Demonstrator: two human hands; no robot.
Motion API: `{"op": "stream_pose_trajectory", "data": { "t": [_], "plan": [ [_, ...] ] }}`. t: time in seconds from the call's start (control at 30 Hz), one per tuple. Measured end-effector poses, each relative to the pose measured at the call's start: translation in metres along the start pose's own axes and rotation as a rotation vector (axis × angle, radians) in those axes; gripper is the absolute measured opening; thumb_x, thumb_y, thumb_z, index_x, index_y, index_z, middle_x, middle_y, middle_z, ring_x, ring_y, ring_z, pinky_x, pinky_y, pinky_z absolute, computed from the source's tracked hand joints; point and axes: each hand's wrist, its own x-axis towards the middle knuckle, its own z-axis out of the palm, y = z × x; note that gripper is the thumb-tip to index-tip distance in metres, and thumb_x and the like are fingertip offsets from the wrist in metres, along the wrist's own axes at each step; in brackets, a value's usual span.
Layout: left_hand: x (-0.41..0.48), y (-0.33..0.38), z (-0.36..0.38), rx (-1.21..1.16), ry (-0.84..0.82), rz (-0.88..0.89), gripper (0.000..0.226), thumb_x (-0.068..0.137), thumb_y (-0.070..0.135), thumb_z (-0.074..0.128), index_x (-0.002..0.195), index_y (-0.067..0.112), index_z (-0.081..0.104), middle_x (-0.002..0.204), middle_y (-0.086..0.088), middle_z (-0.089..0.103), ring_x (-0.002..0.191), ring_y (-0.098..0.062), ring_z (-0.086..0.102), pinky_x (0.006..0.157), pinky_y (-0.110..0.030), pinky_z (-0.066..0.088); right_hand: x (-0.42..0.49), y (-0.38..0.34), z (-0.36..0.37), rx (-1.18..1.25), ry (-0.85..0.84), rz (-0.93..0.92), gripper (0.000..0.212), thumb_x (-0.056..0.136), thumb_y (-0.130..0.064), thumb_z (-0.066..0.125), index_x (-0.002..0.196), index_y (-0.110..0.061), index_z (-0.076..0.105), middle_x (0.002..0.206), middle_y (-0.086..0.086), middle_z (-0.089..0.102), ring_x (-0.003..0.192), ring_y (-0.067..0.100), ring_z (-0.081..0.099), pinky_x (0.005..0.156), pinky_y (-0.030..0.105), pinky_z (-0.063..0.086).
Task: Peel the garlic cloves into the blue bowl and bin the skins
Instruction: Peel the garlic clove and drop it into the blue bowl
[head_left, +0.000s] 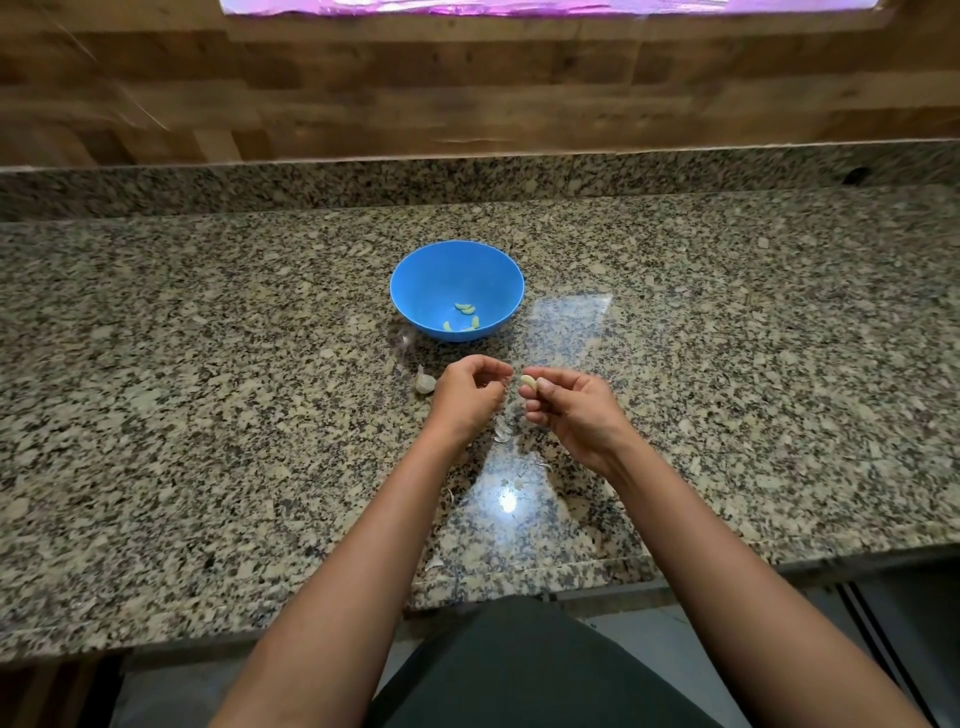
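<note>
Granite bench (208, 415) below wood wall (467, 93) | blue bowl (415, 270) holds a few peeled cloves (464, 308); right hand (574, 410) pinches a bare clove (529, 383); left hand (465, 397) curled, contents unclear | remaining: unpeeled clove (425, 383) beside left hand; skins (501, 431) on bench, not yet binned

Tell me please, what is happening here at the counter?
A person is peeling garlic at a granite counter. The right hand pinches a pale garlic clove at its fingertips. The left hand is close beside it with curled fingers, and I cannot tell whether it holds anything. The blue bowl behind the hands has a few peeled cloves in it. One unpeeled garlic piece lies left of the left hand. Loose skins lie on the counter under the hands, not binned yet.
</note>
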Motion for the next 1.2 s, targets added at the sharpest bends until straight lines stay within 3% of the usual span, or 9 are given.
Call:
{"op": "stream_pose_trajectory", "data": {
  "t": [0.2, 0.53, 0.7, 0.8, 1.0, 1.1, 1.2],
  "plan": [
    [-0.003, 0.002, 0.000, -0.144, -0.110, -0.067, 0.011, 0.088, 0.012, 0.064, 0.094, 0.004, 0.068, 0.088, -0.012, 0.069, 0.070, -0.012, 0.058, 0.064, -0.022, 0.050, -0.001, 0.002, -0.001, -0.047, 0.012, -0.003, 0.011, 0.093, 0.004, 0.046, 0.101, 0.003, 0.055, 0.075, 0.013, 0.062, 0.055, 0.013, 0.058, 0.054, 0.020, 0.052],
    [-0.005, 0.002, 0.001, -0.232, -0.133, -0.081, 0.012, 0.087, 0.009, 0.064, 0.093, -0.001, 0.066, 0.079, -0.007, 0.066, 0.069, -0.011, 0.060, 0.066, -0.022, 0.053, -0.004, 0.001, -0.004, -0.084, 0.025, -0.064, 0.012, 0.088, 0.006, 0.053, 0.094, 0.005, 0.063, 0.073, 0.010, 0.064, 0.058, 0.012, 0.058, 0.056, 0.018, 0.052],
    [-0.008, 0.005, 0.001, -0.270, -0.169, -0.089, 0.007, 0.088, 0.004, 0.060, 0.086, 0.000, 0.065, 0.074, -0.007, 0.064, 0.058, -0.008, 0.059, 0.055, -0.017, 0.051, -0.003, 0.000, -0.004, -0.089, 0.026, -0.047, 0.014, 0.090, 0.006, 0.049, 0.096, 0.007, 0.062, 0.065, 0.007, 0.064, 0.056, 0.012, 0.057, 0.054, 0.018, 0.051],
    [-0.007, 0.004, 0.003, -0.213, -0.165, -0.094, 0.005, 0.089, 0.005, 0.061, 0.084, 0.003, 0.062, 0.075, -0.007, 0.062, 0.059, -0.010, 0.058, 0.057, -0.019, 0.053, -0.004, -0.002, -0.003, -0.100, 0.003, -0.029, 0.015, 0.091, 0.004, 0.049, 0.097, 0.007, 0.062, 0.067, 0.008, 0.063, 0.057, 0.012, 0.056, 0.056, 0.019, 0.051],
    [-0.003, -0.003, 0.000, 0.036, 0.004, -0.056, 0.011, 0.084, 0.001, 0.060, 0.081, 0.012, 0.058, 0.081, -0.008, 0.062, 0.070, -0.020, 0.061, 0.075, -0.041, 0.057, -0.005, -0.002, -0.005, 0.029, 0.027, 0.033, 0.014, 0.093, 0.003, 0.048, 0.095, 0.006, 0.061, 0.083, 0.018, 0.062, 0.069, 0.023, 0.064, 0.064, 0.028, 0.059],
    [-0.005, 0.000, 0.000, 0.072, -0.010, -0.011, 0.014, 0.084, 0.005, 0.055, 0.078, 0.014, 0.064, 0.078, -0.005, 0.063, 0.069, -0.018, 0.057, 0.071, -0.038, 0.054, -0.005, -0.002, -0.006, 0.044, 0.050, 0.020, 0.013, 0.091, 0.004, 0.050, 0.096, 0.007, 0.061, 0.081, 0.017, 0.062, 0.067, 0.022, 0.065, 0.064, 0.029, 0.059],
    [-0.007, 0.007, 0.002, -0.042, -0.089, -0.004, 0.006, 0.085, 0.010, 0.063, 0.086, 0.011, 0.069, 0.084, -0.006, 0.068, 0.073, -0.014, 0.060, 0.071, -0.031, 0.053, -0.004, -0.003, -0.006, 0.005, 0.048, -0.007, 0.010, 0.088, 0.006, 0.054, 0.096, 0.005, 0.060, 0.081, 0.017, 0.064, 0.065, 0.019, 0.066, 0.067, 0.030, 0.059]
  ]
}}
